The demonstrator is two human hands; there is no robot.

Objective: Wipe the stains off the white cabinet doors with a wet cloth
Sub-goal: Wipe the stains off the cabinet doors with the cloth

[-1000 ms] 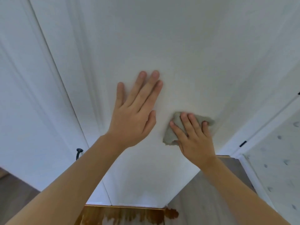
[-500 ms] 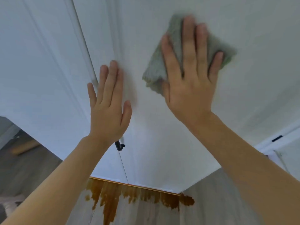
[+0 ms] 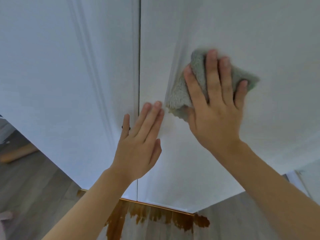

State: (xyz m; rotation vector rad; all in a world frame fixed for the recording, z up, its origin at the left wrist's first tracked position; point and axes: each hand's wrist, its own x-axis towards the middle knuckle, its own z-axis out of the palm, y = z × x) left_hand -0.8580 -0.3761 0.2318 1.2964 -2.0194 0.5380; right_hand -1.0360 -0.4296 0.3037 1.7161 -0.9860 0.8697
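White cabinet doors fill most of what we see, two tall panels meeting at a dark vertical seam (image 3: 139, 66), with grey floorboards (image 3: 34, 187) below and a brown spill (image 3: 155, 217) pooled along the base.

Starting at the left, the left door (image 3: 60, 75) carries a raised moulding and looks untouched by either hand. Just left of the seam a small dark knob (image 3: 126, 127) peeks out behind our little finger.

Our left hand (image 3: 138, 144) lies flat and open, fingers straight and close together, resting across the seam onto the right door (image 3: 259, 32). We judge it is there to brace the door so it does not swing under pressure.

Further right, our right hand (image 3: 216, 104) spreads its fingers over the grey-green cloth (image 3: 180, 90), pressing it flat against the right door beside its moulding; nothing is pinched. The wide spread probably keeps the cloth in full contact while rubbing. Stains on the doors are too faint for us to pick out.

We see no containers here, no bucket or basin.
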